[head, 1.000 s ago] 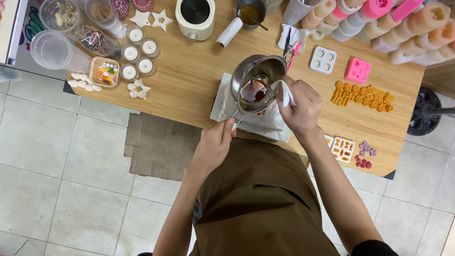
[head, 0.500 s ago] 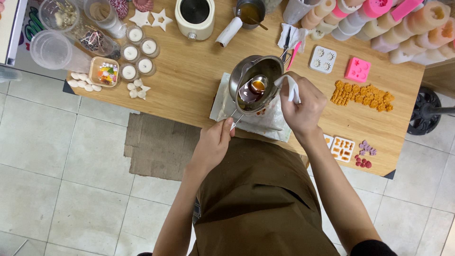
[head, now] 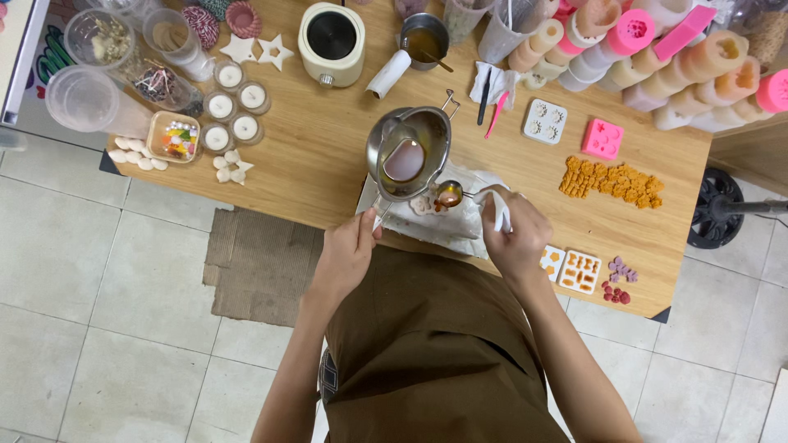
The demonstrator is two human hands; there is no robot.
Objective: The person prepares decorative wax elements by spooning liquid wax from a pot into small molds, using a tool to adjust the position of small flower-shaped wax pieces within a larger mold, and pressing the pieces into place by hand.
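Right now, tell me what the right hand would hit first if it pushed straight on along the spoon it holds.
The right hand points up-left along the spoon. First in that line, probably, is the metal melting pot held by the left hand, though depth is unclear and the spoon may sit lower.

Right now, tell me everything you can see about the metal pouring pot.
The metal pouring pot is shiny steel, round, with a pour spout on its rim and a thin wire handle. The left hand holds that handle, keeping the pot over the wooden table beside the white sheet. Pinkish liquid pools inside. The spoon sits just outside its rim.
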